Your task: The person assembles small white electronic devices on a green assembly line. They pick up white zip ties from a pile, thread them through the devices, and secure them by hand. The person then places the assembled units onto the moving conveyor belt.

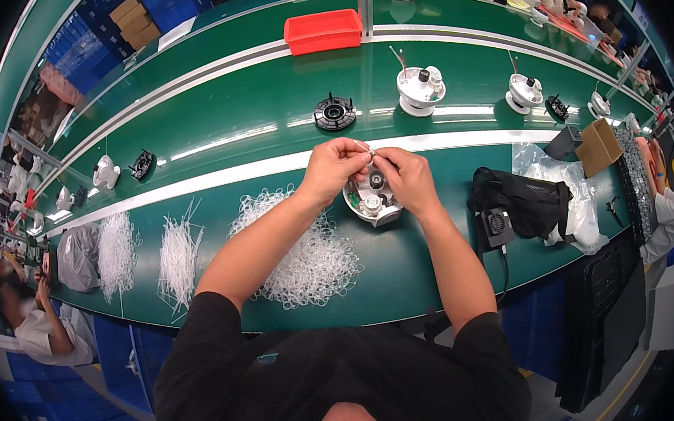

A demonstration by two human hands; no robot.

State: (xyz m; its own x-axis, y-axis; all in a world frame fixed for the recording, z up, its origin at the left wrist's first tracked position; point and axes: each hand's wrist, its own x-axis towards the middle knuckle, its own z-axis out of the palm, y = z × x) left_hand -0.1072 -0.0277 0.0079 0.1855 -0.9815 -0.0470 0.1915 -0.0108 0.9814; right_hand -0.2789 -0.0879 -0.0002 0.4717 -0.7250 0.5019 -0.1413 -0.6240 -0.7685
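My left hand (329,169) and my right hand (409,177) meet fingertip to fingertip above a white round housing (385,217). Both are closed in a pinch on a thin white strand that shows a little between the fingers. Whether it is a wire or a cable tie, I cannot tell. Inside the open housing sit a dark round part and a white round part, with a bit of green at the left. My hands cover its far edge. Beside my left forearm spreads a big heap of looped white plastic ties (309,268).
Straight white strips (180,257) and another white pile (117,253) lie further left. A black bag (516,202) and a small black device (495,227) are at right. Beyond, the green conveyor carries a black round base (334,113), white housings (420,98) and a red tray (323,32).
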